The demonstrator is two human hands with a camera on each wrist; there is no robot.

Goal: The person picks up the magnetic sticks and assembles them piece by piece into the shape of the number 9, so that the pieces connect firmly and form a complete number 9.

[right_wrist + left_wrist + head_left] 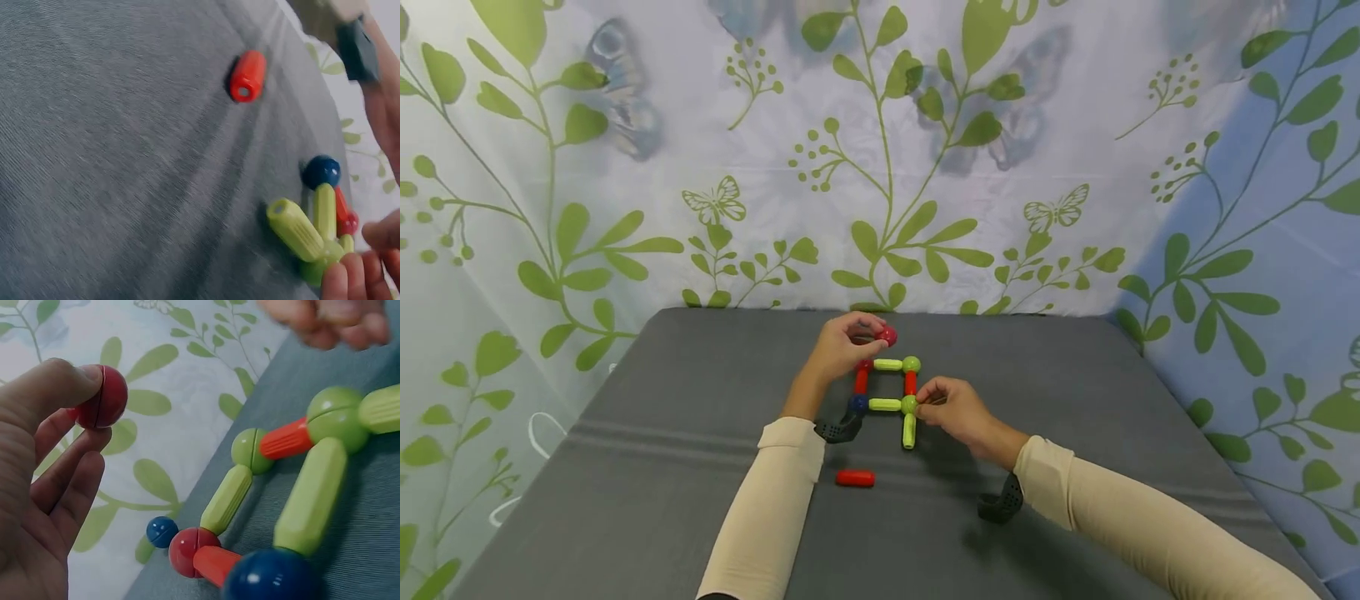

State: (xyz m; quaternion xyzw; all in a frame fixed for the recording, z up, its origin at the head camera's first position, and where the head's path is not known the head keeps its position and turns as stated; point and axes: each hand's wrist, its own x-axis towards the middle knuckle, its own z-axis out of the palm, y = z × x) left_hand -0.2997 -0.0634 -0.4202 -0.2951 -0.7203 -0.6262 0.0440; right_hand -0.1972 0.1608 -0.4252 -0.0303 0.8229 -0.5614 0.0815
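Observation:
A red ball (888,336) is pinched between the thumb and fingers of my left hand (841,346), held above the far left of a flat square of rods and balls. The square has green balls (912,364) at its right corners, a blue ball (859,403) at the near left and another red ball (192,551) at the far left. Yellow-green rods (886,405) and red rods (861,382) link them. One more yellow-green rod (909,432) points toward me from the near right corner. Beside that corner, my right hand (958,408) hovers with relaxed fingers, holding nothing.
A loose red rod (855,478) lies on the grey cloth table (700,500) in front of the square. Past the square, a small blue ball (162,532) shows in the left wrist view. A leaf-patterned curtain (760,208) hangs behind the table.

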